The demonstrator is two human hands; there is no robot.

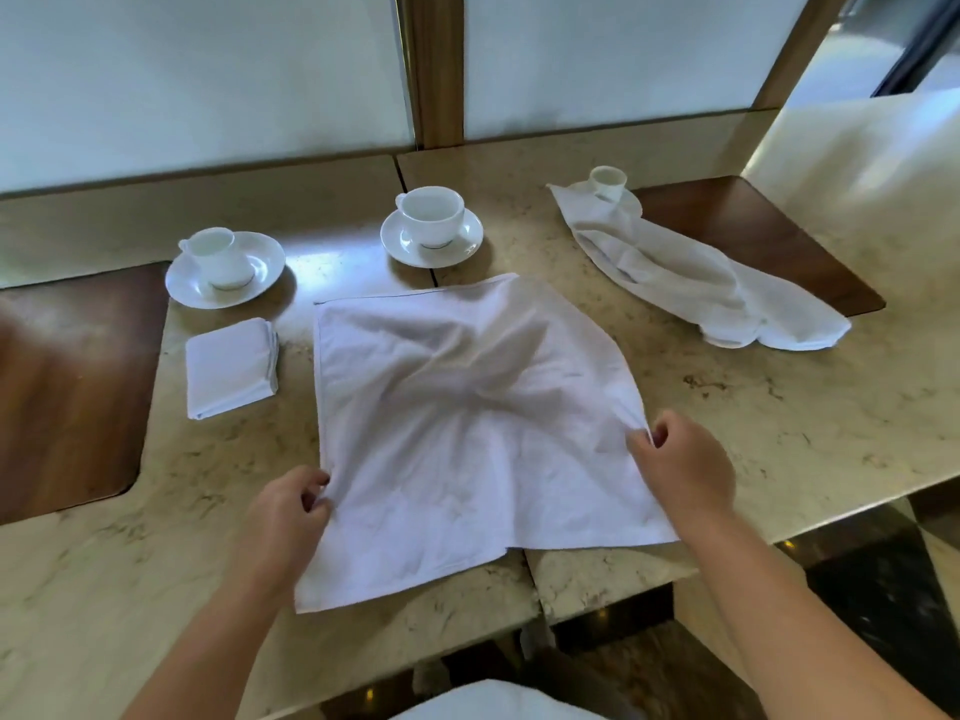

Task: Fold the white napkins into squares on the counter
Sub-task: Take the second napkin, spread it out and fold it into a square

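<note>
A large white napkin (467, 433) lies spread and wrinkled on the beige marble counter (779, 418), its near corner reaching the front edge. My left hand (291, 511) pinches its left edge. My right hand (680, 465) pinches its right edge. A small napkin folded into a square (228, 366) rests to the left. A crumpled white napkin (691, 278) lies at the back right, partly over a saucer.
Two white cups on saucers stand behind the napkin, one at left (223, 267), one at centre (431, 226). A third cup (608, 181) sits at the back right. Dark wood insets (67, 397) flank the counter. White panels rise behind.
</note>
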